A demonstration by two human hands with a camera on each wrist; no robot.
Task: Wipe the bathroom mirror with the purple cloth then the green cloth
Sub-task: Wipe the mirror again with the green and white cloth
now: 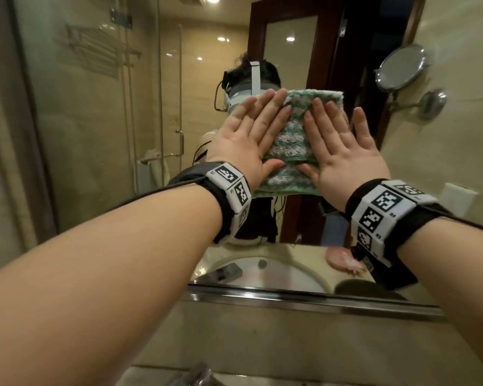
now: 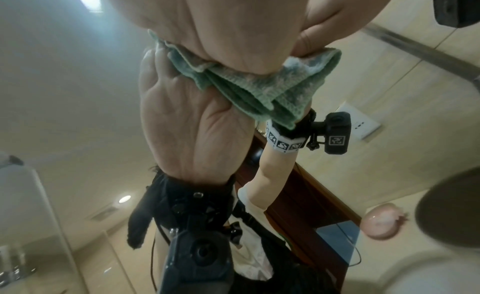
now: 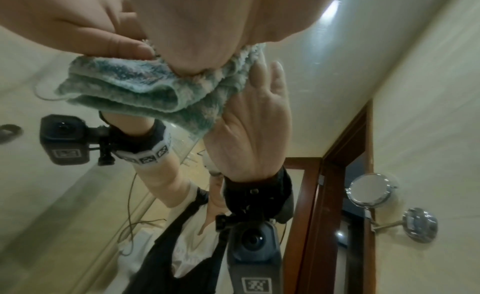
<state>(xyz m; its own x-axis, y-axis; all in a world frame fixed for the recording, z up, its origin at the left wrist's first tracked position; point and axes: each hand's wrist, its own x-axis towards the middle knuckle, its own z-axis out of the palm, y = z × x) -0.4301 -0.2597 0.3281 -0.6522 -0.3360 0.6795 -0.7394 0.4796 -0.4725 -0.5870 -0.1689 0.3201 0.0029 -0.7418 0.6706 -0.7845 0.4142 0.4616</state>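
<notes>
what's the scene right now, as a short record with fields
place: bathroom, facing the mirror
cloth in use: green cloth, folded, flat against the glass
left hand: fingers straight, pressing the cloth's left side
right hand: fingers straight, pressing the cloth's right side
purple cloth: not identifiable in view
nearby: round wall mirror to the right; pink item reflected on the counter
stage: green-cloth wipe under way

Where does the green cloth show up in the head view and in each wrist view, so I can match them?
Head: green cloth centre, pressed flat on the mirror under the left hand and right hand.
Left wrist: upper centre, folded against the glass.
Right wrist: upper left of centre.
Shared landmark: the round wall-mounted mirror shows in the head view and the right wrist view, not the left.
</notes>
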